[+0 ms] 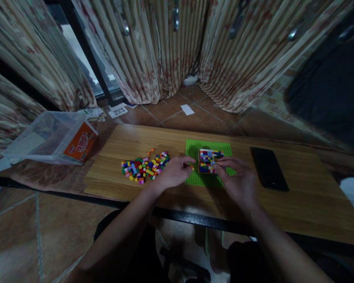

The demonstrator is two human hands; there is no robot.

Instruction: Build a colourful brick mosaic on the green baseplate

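Observation:
A block of many-coloured toy bricks (207, 157) stands on a green studded baseplate (191, 147). My right hand (240, 179) reaches in from the right, its thumb and forefinger pinched around a small light-blue brick (213, 163) at the block's surface. On the block's left, my left hand (177, 171) hovers over the baseplate's left edge with its fingers curled. Small yellow-orange bricks (192, 167) show at its fingertips; the palm is hidden. A loose pile of small coloured bricks (143, 169) lies left of that hand.
A black phone-like slab (268, 168) lies right of the baseplate on the wooden tabletop (306, 188). Beyond the table's left end is a clear plastic bin (51, 135) with an orange label. Curtains (171, 51) hang behind, and papers (187, 109) lie on the floor.

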